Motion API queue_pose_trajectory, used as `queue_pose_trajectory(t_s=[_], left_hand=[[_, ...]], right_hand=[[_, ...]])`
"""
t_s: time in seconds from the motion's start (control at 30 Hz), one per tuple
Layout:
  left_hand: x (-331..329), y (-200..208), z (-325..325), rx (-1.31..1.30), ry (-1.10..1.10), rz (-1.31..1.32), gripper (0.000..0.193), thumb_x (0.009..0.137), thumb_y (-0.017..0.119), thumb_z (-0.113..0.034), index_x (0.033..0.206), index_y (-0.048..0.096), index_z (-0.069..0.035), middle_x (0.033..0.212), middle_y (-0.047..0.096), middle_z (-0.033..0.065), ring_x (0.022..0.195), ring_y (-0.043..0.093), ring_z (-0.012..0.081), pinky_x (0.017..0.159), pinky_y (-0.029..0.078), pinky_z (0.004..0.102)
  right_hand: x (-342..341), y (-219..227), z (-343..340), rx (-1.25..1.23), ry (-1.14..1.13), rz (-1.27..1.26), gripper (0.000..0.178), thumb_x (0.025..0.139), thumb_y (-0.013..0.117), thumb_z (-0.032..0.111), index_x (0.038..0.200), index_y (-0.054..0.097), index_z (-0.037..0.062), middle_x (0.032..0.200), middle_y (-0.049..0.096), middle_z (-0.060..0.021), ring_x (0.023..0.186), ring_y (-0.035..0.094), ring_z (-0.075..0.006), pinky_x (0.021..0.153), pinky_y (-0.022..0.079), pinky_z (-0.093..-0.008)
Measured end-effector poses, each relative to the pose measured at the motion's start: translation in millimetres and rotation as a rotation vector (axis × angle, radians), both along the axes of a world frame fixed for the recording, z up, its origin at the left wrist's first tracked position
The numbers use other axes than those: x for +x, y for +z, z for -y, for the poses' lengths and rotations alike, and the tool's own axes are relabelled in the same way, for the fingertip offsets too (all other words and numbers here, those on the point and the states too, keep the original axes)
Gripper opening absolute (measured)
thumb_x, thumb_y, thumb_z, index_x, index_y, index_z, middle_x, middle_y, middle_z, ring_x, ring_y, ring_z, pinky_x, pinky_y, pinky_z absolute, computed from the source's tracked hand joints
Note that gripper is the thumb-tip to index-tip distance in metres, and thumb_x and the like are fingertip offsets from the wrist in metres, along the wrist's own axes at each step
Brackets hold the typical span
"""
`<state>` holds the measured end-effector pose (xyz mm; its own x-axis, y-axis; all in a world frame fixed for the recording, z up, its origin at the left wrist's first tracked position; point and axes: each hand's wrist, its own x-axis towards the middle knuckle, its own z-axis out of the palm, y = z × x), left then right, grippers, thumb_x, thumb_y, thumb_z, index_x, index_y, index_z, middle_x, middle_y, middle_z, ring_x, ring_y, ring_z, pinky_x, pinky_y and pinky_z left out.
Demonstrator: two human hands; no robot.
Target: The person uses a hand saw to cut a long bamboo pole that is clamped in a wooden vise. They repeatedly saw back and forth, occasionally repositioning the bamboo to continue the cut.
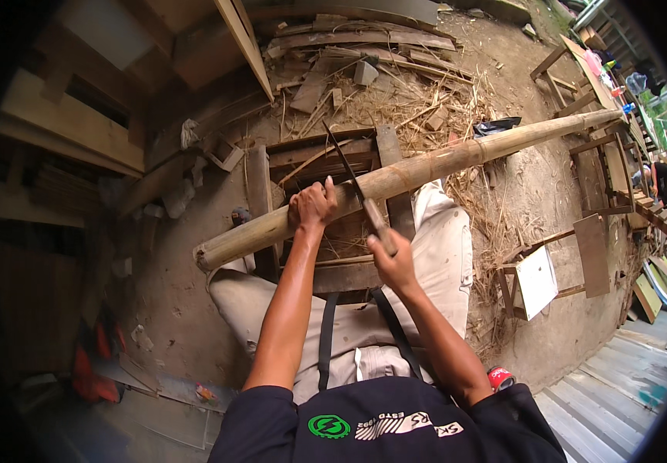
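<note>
Saw (372, 209) crosses bamboo (426, 170), contents of red can (498, 377) unclear.

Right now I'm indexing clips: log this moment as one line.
left hand: on long tan bamboo pole | right hand: gripping wooden-handled, dark-bladed tool | tool: crossing over pole

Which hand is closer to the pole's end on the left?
Left. The left hand is on the pole, partway along from that end; the right hand is farther right, gripping a wooden handle.
</note>
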<state>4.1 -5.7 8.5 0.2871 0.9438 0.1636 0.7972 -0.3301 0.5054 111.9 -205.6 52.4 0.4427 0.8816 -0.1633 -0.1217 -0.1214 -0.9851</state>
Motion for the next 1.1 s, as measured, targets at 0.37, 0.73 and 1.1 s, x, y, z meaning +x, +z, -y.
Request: queue_pose_trajectory(t_s=[0.37, 0.73, 1.1], left_hand=[[-20, 6, 36, 0.234, -0.304, -0.139, 0.084, 0.067, 0.076, -0.066, 0.121, 0.058, -0.005, 0.118, 0.061, 0.0108, 0.111, 0.058, 0.0273, 0.095, 0.039, 0.0438], [-16, 22, 26, 0.045, -0.391, -0.258, 0.082, 0.063, 0.084, -0.057, 0.119, 0.058, -0.004, 0.111, 0.059, 0.0115, 0.109, 0.056, 0.0296, 0.091, 0.042, 0.0441], [-35, 24, -4, -0.284, -0.18, -0.281, 0.076, 0.1, 0.027, -0.061, 0.082, 0.069, 0.0, 0.087, 0.069, 0.0254, 0.09, 0.066, 0.0449, 0.084, 0.045, 0.0582]], right_hand=[[6, 60, 28, -0.012, -0.071, 0.197, 0.023, 0.097, 0.059, 0.016, 0.081, 0.057, 0.0, 0.06, 0.051, -0.0017, 0.053, 0.048, -0.0065, 0.049, 0.037, -0.0246], [17, 64, 54, -0.068, -0.098, 0.435, 0.023, 0.092, 0.064, 0.015, 0.075, 0.056, 0.0018, 0.052, 0.048, -0.0057, 0.045, 0.046, -0.0119, 0.045, 0.038, -0.0316], [20, 155, 35, 0.487, -0.064, 0.353, 0.02, 0.084, 0.063, 0.015, 0.086, 0.061, -0.0046, 0.061, 0.055, -0.0072, 0.047, 0.054, -0.0191, 0.048, 0.043, -0.0306]])
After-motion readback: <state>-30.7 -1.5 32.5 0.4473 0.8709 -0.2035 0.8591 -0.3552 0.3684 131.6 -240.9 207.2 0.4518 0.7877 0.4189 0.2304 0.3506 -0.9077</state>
